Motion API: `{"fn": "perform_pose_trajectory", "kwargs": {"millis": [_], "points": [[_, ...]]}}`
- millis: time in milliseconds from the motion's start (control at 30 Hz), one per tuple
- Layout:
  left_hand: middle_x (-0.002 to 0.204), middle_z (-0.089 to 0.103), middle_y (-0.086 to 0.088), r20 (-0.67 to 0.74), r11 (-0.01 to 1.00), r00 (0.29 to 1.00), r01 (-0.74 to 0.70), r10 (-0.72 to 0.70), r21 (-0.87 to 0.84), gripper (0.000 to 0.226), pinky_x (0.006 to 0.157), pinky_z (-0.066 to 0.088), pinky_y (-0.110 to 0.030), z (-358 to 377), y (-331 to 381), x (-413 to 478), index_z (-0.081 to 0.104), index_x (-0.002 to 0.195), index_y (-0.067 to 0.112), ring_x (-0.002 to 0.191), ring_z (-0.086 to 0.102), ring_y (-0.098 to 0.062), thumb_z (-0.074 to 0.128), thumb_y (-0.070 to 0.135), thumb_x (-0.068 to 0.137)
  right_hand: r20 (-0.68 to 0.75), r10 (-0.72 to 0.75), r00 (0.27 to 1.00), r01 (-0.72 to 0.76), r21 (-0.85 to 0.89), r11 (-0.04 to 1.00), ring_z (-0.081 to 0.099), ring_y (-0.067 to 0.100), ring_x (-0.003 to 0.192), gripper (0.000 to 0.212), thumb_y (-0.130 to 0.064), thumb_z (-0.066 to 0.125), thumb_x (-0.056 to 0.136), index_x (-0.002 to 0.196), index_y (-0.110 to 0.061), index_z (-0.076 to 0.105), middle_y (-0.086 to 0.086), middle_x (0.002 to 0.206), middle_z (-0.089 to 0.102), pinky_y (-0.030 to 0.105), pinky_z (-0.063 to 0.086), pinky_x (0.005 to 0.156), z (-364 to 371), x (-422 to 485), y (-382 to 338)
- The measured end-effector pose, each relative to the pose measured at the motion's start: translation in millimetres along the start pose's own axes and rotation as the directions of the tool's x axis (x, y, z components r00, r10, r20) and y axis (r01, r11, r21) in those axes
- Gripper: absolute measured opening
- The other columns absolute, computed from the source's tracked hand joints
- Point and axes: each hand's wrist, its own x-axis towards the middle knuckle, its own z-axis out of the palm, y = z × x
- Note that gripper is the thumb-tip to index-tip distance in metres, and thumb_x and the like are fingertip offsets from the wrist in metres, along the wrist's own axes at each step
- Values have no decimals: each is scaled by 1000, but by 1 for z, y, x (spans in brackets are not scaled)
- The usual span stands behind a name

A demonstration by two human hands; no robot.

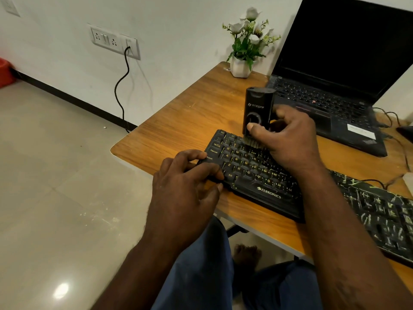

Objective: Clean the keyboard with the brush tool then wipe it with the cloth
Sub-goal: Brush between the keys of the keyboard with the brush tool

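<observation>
**Entry: Brushing in Progress**

1. Zebronics keyboard (257,175): black with yellow legends. Lies slantwise along the near edge of the wooden desk (190,121), left end toward the desk's rounded corner. Right part too blurred to read.
2. Brush tool (258,108): black, boxy, held upright. Bristles (252,145) down on the upper-left key rows.
3. Right hand (288,139): wrapped round the lower body of the brush tool, thumb pressed on its front face just under a ring mark.
4. Left hand (190,175): fingers curled over the left end of the keyboard, thumb at its near edge, gripping it.
5. Laptop (335,63): black, lid open, screen dark. Stands behind the keyboard, just beyond the brush tool.
6. Potted white flowers (240,68): white pot at the far desk corner, beside the laptop, near the wall.
7. Socket panel (114,40): mounted on the white wall, with a black cable (121,86) plugged in and hanging toward the tiled floor (55,153).
8. Below the desk edge: blue trousers (201,276) and a bare foot (247,253).
</observation>
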Motion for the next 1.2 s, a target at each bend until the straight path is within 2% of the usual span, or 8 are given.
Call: {"fn": "perform_pose_trajectory", "kwargs": {"millis": [67,233,433,600,767,867,1067,1200], "points": [[138,44,19,-1,1000,1000,0,0,-2,25,101,35,-37,0,-1,0,61,106,51,123,33,-3,69,43,84,48,-43,998,44,-14,999,67,1,91,46,-33,82,87,128,-18,68,-10,110,68,13,55,70,3,-1,-1],[138,44,21,0,1000,1000,-3,3,0,24,99,34,-36,1,-1,0,61,107,52,122,32,-1,65,47,83,-46,-85,995,77,-152,985,64,10,97,50,-35,81,86,131,-17,68,-14,110,60,32,59,83,7,2,1],[139,43,20,6,1000,1000,-1,1,9,24,99,34,-36,0,-1,0,61,107,52,122,30,-1,65,47,83,39,-132,991,135,-92,987,64,3,92,46,-34,81,86,127,-16,70,-13,109,63,22,56,77,6,-1,-1],[138,44,21,2,1000,1000,-6,6,7,23,99,32,-34,0,-1,0,62,106,50,122,32,-2,67,46,84,-83,-83,993,63,-214,975,63,9,96,50,-35,81,85,130,-18,69,-10,113,64,26,56,84,7,4,4],[138,44,20,-2,1000,1000,2,-2,4,24,99,31,-33,0,-1,-1,62,106,51,122,32,-2,68,44,83,-23,-24,999,23,-54,998,68,12,93,41,-36,81,87,121,-17,71,-4,111,70,31,61,76,3,0,1],[138,43,21,3,1000,1000,-1,1,11,25,99,31,-34,0,-1,0,61,106,51,123,33,-3,69,44,84,-19,7,1000,-9,-105,994,68,11,97,47,-36,82,86,127,-17,70,-4,116,71,31,61,79,7,3,4],[138,45,19,-8,1000,1000,0,0,0,24,100,33,-36,1,-1,-1,62,105,50,123,33,-3,70,44,84,-4,113,994,-113,8,994,67,-5,87,46,-36,82,87,129,-21,70,-9,110,73,6,50,62,2,4,6],[137,45,19,-16,1000,1000,-3,3,-12,28,101,37,-41,2,1,-1,58,107,51,125,35,-6,58,63,82,51,146,988,-148,46,988,68,-7,78,43,-37,82,86,125,-22,71,-10,103,73,6,49,58,4,3,6]]}}
